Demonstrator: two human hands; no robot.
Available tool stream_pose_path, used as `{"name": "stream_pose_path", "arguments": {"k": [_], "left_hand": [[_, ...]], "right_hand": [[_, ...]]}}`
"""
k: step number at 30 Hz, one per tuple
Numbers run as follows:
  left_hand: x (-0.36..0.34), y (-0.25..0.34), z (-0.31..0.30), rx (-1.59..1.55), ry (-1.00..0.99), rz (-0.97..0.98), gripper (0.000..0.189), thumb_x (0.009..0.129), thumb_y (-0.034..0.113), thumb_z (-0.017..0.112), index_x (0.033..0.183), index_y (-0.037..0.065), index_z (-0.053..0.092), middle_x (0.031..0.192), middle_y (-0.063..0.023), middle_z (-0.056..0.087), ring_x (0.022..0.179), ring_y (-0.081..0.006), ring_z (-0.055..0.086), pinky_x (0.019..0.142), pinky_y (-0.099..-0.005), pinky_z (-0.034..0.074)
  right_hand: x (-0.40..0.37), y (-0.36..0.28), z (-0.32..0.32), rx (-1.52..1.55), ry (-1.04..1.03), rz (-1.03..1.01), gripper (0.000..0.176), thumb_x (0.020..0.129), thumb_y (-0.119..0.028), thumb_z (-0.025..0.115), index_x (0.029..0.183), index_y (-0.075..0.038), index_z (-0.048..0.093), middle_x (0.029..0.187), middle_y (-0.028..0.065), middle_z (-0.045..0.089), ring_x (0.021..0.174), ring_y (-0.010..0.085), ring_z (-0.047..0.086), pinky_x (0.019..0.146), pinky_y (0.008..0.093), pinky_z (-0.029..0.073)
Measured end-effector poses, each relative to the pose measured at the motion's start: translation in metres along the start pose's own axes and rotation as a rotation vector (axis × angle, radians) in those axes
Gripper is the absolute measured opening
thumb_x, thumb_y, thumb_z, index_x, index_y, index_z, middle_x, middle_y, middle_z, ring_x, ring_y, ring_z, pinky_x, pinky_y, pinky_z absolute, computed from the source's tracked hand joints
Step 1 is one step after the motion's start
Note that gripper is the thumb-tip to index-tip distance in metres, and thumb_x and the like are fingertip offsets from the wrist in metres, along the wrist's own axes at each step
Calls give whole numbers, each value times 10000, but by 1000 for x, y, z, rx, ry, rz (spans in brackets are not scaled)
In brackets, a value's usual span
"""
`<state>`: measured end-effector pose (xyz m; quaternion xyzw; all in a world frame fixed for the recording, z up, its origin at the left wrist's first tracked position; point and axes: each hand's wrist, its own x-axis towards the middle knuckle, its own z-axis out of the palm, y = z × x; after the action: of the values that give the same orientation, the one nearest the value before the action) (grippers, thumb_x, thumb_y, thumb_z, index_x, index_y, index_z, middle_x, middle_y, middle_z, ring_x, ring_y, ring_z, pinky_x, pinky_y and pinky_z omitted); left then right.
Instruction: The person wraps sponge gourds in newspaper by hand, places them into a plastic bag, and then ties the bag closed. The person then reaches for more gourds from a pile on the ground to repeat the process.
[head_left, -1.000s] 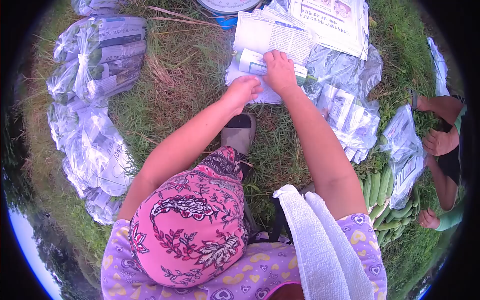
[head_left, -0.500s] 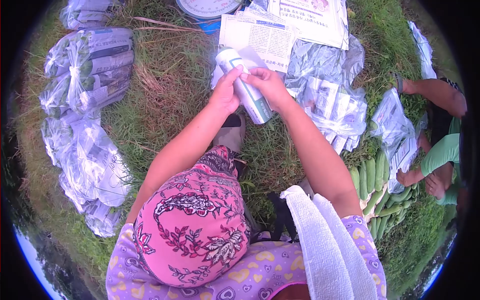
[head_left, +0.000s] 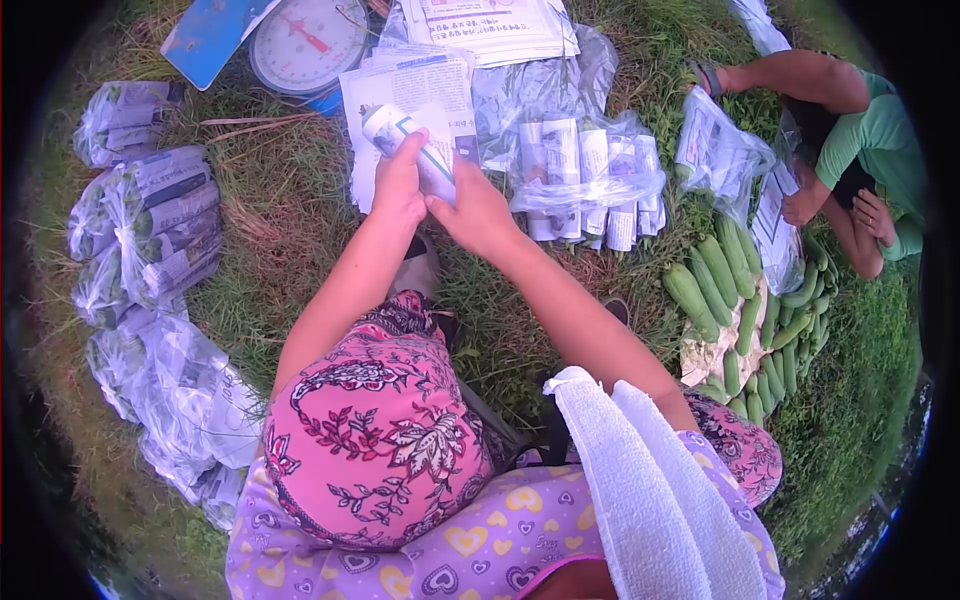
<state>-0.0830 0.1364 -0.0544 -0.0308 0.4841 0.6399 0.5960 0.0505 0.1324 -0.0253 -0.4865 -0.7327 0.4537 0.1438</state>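
Observation:
A newspaper roll (head_left: 432, 172) is held between both hands above a stack of loose newspaper sheets (head_left: 440, 85). My left hand (head_left: 401, 183) is closed around its left side, the thumb lying along the paper. On the other side my right hand (head_left: 475, 212) grips the lower end, its thumb near the left hand and its fingers partly hidden. The roll's far end points away from me, tilted to the left. Just right of my hands, a clear plastic bag (head_left: 578, 190) contains several similar newspaper rolls.
Bagged newspaper rolls (head_left: 165, 225) line the grass on the left. A dial scale (head_left: 308, 42) stands at the back beside a blue board (head_left: 212, 40). Long green cucumbers (head_left: 712, 275) lie at right, near another person in a green sleeve (head_left: 855, 140) with plastic bags.
The view has swung right, so things appear farther left. My right hand has slid from the roll's upper part to its lower end; the left hand keeps its grip.

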Motion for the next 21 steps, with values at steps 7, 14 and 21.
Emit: {"name": "stream_pose_path", "arguments": {"k": [7, 14, 21], "left_hand": [[-26, 14, 16, -193, -251, -72, 397, 847, 220, 654, 1151, 7, 513, 1045, -118, 611, 967, -241, 608, 882, -393, 490], [-39, 14, 44, 74, -229, 125, 313, 852, 193, 636, 1062, -2, 511, 869, -104, 596, 738, -216, 612, 661, -365, 526], [-52, 17, 109, 1165, -704, 168, 638, 896, 486, 561, 1249, -41, 492, 1180, -163, 572, 1065, -253, 563, 926, -373, 439]], "right_hand": [[-16, -17, -35, 783, -262, 145, 584, 881, -310, 601, 1285, 40, 364, 974, 144, 619, 936, 267, 631, 797, 369, 519], [-49, -25, -46, 864, -181, 143, 688, 856, -243, 679, 1376, 0, 299, 1123, 119, 556, 905, 167, 590, 698, 304, 532], [-106, 21, -125, 746, 277, 75, 761, 849, -236, 678, 1419, 23, 245, 1284, 149, 488, 1162, 189, 477, 1003, 315, 357]]}}
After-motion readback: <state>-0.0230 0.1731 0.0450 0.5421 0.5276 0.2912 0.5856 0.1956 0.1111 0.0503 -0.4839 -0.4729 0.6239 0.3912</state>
